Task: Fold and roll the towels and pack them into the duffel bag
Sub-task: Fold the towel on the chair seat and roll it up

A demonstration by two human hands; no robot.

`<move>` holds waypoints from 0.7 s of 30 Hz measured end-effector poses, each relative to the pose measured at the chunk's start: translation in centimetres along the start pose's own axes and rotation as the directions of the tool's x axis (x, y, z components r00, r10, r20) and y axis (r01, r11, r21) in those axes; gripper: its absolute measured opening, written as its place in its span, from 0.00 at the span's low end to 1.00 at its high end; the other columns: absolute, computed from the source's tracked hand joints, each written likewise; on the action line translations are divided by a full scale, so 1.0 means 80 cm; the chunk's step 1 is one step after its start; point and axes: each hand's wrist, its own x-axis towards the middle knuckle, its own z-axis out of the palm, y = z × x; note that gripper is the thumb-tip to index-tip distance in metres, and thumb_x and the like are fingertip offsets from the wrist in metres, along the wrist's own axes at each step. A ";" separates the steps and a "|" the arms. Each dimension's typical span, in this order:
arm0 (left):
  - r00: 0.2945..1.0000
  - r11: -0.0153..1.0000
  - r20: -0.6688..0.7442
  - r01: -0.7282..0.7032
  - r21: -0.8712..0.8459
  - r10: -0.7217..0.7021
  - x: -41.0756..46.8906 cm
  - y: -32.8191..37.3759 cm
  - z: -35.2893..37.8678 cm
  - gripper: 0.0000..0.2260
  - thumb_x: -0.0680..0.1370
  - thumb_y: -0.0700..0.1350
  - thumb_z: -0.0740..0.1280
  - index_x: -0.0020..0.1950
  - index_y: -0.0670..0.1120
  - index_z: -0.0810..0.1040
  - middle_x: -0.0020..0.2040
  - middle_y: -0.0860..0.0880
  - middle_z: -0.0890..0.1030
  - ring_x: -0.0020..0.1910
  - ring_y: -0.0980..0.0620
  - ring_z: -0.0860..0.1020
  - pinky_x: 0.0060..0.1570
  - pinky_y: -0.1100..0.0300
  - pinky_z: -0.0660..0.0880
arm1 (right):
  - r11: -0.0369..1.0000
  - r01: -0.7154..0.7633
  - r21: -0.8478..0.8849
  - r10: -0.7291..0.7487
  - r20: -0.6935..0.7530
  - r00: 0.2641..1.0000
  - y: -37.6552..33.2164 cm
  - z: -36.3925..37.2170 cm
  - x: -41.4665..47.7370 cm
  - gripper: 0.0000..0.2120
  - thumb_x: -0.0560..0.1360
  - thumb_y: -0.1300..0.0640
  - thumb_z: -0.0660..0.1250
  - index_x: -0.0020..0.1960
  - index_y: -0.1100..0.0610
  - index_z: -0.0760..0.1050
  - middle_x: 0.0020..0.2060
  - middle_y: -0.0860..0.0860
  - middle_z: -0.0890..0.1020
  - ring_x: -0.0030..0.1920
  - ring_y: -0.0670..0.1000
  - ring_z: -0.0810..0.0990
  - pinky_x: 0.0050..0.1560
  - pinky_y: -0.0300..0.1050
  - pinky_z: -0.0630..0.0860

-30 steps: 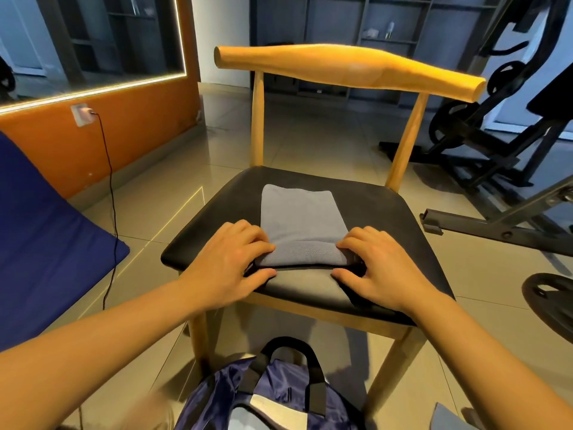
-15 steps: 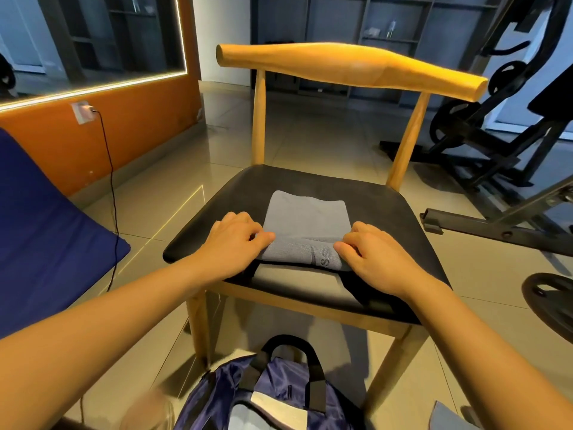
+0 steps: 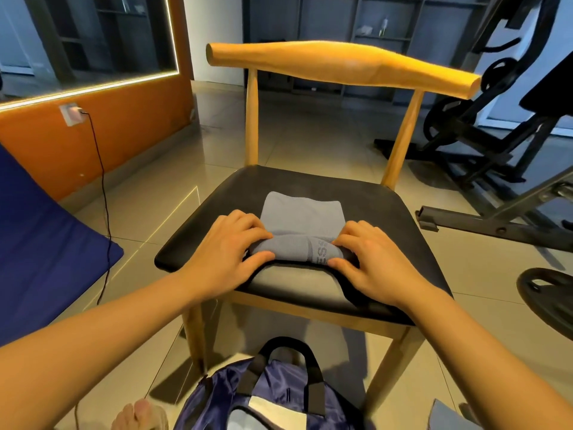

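Chair first: the pale wooden chair with the black padded seat [image 3: 387,212] is the workbench, and it stands where it stood a second ago. On the tiled floor below its front edge sits the navy-blue nylon duffel bag with black strap handles [image 3: 273,398]. It is untouched, and from this angle I cannot tell whether it is open.

Now the action! The grey-blue folded towel [image 3: 302,215] lies in the middle of the seat, and it is shrinking fast. A second ago it was a long flat strip with only its near edge lifted. Half a second ago it had one turn in it. Now a plump roll sits across its near end and the flat tail behind is clearly shorter. A woven band of lettering has come round onto the roll's face.

The left hand [image 3: 223,246] curls over the roll's left end, fingers on top and thumb tucked along the near side. The right hand [image 3: 375,262] mirrors it on the right end. Both grip the cloth and have travelled away from the body with it.

So the folding looks done and the rolling is roughly half through, by my reckoning. A few more turns should use up the tail, and then comes the drop into the bag.
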 end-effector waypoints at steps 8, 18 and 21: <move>0.947 0.977 0.281 0.188 -0.099 -0.154 0.036 0.000 -0.011 0.19 0.84 0.57 0.55 0.47 0.45 0.76 0.48 0.50 0.73 0.49 0.51 0.68 0.52 0.53 0.69 | 0.963 -0.195 0.184 0.155 0.209 0.965 0.003 -0.007 0.024 0.21 0.84 0.46 0.58 0.37 0.55 0.73 0.42 0.50 0.72 0.45 0.49 0.72 0.49 0.53 0.72; 0.968 0.923 0.028 0.244 -0.299 -0.247 0.064 0.002 -0.004 0.05 0.77 0.52 0.72 0.45 0.52 0.82 0.43 0.57 0.78 0.45 0.55 0.76 0.46 0.58 0.76 | 0.986 -0.056 0.155 0.081 -0.159 0.984 0.003 0.005 0.026 0.05 0.80 0.50 0.67 0.49 0.50 0.79 0.46 0.44 0.77 0.47 0.47 0.75 0.51 0.51 0.75; 0.992 0.984 -0.108 0.040 -0.174 -0.059 0.051 -0.001 -0.001 0.10 0.78 0.56 0.71 0.49 0.52 0.86 0.46 0.58 0.79 0.46 0.56 0.74 0.46 0.58 0.74 | 0.993 -0.035 0.111 0.050 -0.131 0.990 0.007 0.007 0.018 0.13 0.78 0.41 0.67 0.52 0.49 0.81 0.47 0.42 0.78 0.47 0.45 0.74 0.50 0.45 0.73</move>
